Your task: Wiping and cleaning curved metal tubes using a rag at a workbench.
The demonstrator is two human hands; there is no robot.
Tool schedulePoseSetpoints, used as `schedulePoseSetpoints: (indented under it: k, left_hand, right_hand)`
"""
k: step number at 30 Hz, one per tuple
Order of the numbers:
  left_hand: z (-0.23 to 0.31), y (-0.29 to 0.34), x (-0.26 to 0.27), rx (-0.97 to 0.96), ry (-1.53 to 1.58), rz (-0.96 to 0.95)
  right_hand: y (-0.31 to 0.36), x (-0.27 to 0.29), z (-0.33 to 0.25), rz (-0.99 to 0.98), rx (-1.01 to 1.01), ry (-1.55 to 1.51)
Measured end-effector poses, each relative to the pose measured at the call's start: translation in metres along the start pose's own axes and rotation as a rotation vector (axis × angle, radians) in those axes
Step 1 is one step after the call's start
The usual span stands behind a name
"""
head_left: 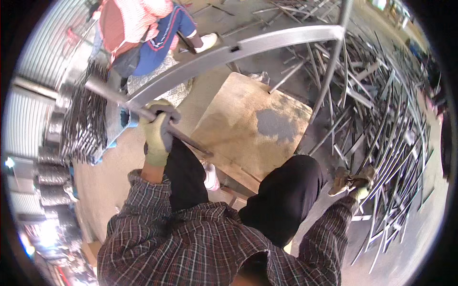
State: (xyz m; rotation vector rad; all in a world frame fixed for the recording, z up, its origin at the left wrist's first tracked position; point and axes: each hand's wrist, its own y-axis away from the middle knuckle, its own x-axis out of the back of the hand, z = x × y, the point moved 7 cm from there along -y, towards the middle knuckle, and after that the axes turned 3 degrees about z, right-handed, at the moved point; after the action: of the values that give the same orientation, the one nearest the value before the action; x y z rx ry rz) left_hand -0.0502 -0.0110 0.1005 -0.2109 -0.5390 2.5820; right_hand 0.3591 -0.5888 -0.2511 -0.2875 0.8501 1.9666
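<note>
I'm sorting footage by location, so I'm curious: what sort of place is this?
Probably a metal workshop or fabrication yard. A large heap of loose metal strips lies to the right, the gloved left hand grips a metal frame, and corrugated sheeting shows at the left.

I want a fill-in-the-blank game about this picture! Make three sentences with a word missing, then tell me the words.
The left hand, wearing a pale ____, grips a metal bar.
The right hand is at a metal pile on the picture's ____ side.
The trousers over the camera wearer's knees are ____.

Missing words: glove; right; black.
</note>
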Motion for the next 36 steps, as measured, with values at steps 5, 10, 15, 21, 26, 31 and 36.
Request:
schedulePoseSetpoints:
  k: [5, 10, 15, 21, 26, 31, 36]
  left_hand:
    - [-0.008, -0.006, -0.051, 0.028, 0.107, -0.095]
    - [-0.009, -0.005, -0.047, 0.151, 0.213, -0.066]
    - [-0.022, -0.003, -0.048, 0.182, 0.158, -0.167]
    - [-0.065, 0.021, -0.067, 0.402, 0.794, -0.328]
    - [0.020, 0.005, -0.048, -0.303, -0.188, -0.208]
    - [-0.008, 0.005, -0.039, -0.285, -0.244, -0.037]
    - [-0.030, 0.008, -0.059, 0.243, 0.136, -0.255]
  right_hand:
    - [0.082, -0.095, 0.125, -0.563, 0.681, 1.757]
    - [0.175, -0.084, 0.353, -1.084, 0.730, 1.620]
    - [0.267, 0.023, 0.543, -1.892, 1.293, 1.872]
    - [0.277, 0.205, 0.610, -2.204, 0.641, 2.242]
    - [0.324, 0.230, 0.614, -2.818, 0.576, 2.146]
    - [0.279, 0.217, 0.619, -3.197, 0.666, 2.348]
    - [0.215, 0.113, 0.596, -3.243, 0.794, 2.117]
